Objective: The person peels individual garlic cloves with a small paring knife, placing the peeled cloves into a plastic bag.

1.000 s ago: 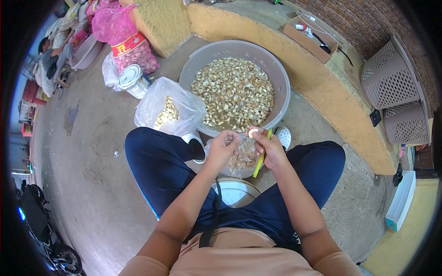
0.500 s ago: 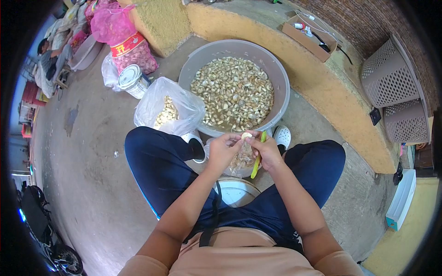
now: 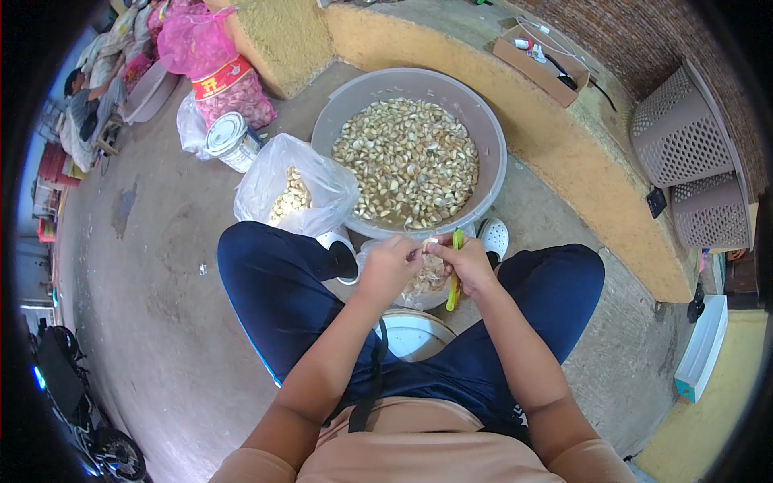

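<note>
A pale garlic clove (image 3: 431,241) is between my two hands, above a plastic bag of peelings (image 3: 427,278). The fingers of my left hand (image 3: 388,267) are pinched together at the clove's left side. My right hand (image 3: 469,264) has its thumb against the clove and keeps a slim yellow-green knife (image 3: 456,274) in its grip, pointing up and down the view. Just beyond my hands stands a large grey tub (image 3: 498,161) with many unpeeled garlic cloves (image 3: 411,157) in water. Left of it, a clear plastic bag (image 3: 326,177) holds peeled cloves (image 3: 292,200).
A lidded can (image 3: 233,141) and a pink mesh sack (image 3: 233,97) of garlic stand at the far left. A low yellow wall (image 3: 547,153) curves behind the tub, carrying a cardboard box (image 3: 539,68). A person (image 3: 88,101) sits at far left; a motorcycle (image 3: 80,394) stands lower left.
My left fingers have curled in more tightly at the clove and the hand has rolled slightly. The knife in my right hand has tilted closer to upright and shifted slightly right.
</note>
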{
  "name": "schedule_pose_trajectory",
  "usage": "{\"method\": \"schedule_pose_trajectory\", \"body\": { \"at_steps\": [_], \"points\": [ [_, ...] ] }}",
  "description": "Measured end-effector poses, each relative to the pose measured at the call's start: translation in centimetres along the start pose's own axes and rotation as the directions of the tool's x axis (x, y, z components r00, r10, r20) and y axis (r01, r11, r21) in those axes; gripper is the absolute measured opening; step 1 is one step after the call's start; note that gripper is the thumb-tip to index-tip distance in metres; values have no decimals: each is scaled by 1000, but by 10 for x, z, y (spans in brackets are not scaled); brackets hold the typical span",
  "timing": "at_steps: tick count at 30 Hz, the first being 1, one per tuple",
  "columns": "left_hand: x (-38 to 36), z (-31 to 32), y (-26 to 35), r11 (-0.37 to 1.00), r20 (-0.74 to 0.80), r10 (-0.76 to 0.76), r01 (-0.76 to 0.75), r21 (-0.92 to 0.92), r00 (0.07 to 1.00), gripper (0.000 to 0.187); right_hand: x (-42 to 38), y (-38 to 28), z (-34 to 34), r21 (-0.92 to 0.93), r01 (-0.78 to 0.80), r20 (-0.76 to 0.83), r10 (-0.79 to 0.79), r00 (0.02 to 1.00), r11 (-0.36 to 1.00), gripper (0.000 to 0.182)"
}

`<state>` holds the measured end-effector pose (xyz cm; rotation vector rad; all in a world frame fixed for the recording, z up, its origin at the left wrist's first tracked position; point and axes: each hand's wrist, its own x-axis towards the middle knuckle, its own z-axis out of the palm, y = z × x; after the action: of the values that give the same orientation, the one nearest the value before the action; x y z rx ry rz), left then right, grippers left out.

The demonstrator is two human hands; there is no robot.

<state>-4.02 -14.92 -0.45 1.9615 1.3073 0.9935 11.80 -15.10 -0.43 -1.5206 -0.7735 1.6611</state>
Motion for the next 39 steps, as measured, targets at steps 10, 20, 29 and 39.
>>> {"method": "schedule_pose_trajectory", "body": {
  "at_steps": [10, 20, 29, 39],
  "points": [
    [-1, 5, -3, 997, 9, 29, -29, 68, 1000, 14, 0, 6, 0, -21, 22, 19, -22, 1000, 1000, 23],
    [4, 0, -9, 909, 109, -314, 332, -252, 943, 8, -7, -5, -2, 42, -53, 111, 48, 993, 998, 25],
    [11, -6, -18, 698, 198, -524, 551, -457, 828, 7, -12, -13, -5, -78, -8, 206, 24, 978, 997, 29],
    [0, 12, -26, 822, 310, -458, 529, -208, 833, 11, -10, -13, -9, 33, 26, 139, -30, 990, 999, 27]
  ]
}}
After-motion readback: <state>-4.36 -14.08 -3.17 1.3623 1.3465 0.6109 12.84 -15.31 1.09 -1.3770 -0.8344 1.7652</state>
